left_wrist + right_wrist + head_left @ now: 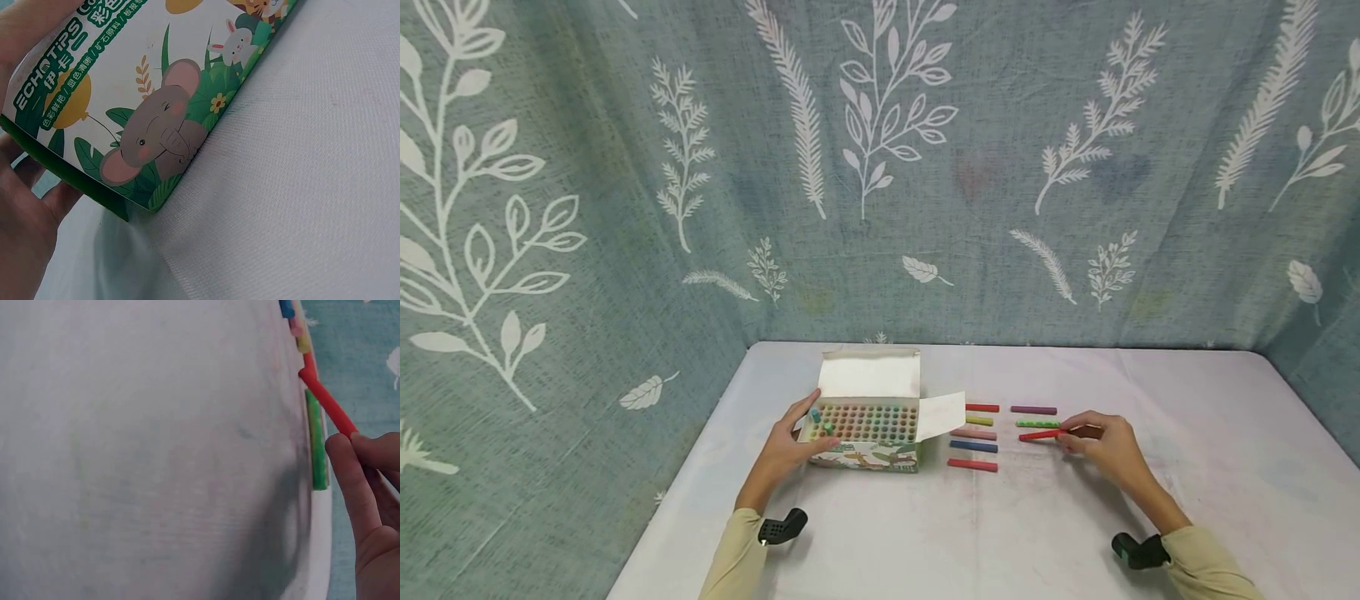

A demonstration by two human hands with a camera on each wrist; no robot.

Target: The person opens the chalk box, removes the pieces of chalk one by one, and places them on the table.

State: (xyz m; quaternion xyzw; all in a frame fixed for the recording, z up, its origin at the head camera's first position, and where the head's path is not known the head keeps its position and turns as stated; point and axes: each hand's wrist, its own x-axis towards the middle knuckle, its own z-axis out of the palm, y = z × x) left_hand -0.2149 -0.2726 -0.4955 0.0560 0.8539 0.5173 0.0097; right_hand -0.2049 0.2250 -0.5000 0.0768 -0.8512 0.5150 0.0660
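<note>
An open cardboard chalk box [880, 457], printed with animals and leaves, stands on the table with rows of chalk inside. My left hand [786, 450] grips its left side, the thumb along the front edge. In the left wrist view, the box's elephant panel [159, 119] shows beside the palm. Out to the right, my right hand [1108, 448] pinches one end of a red chalk stick [1037, 435] between thumb and finger. Just behind that stick lies a green chalk stick [1036, 424], and a purple chalk stick [1033, 410] is farther back.
Right of the box, a column of chalk sticks lies on the white-covered table [925, 533]: red [985, 407], yellow [981, 421], pink [973, 434], blue [973, 447] and a nearer red one [972, 465]. The box's side flap [942, 415] sticks out toward them. A patterned curtain [985, 250] hangs behind.
</note>
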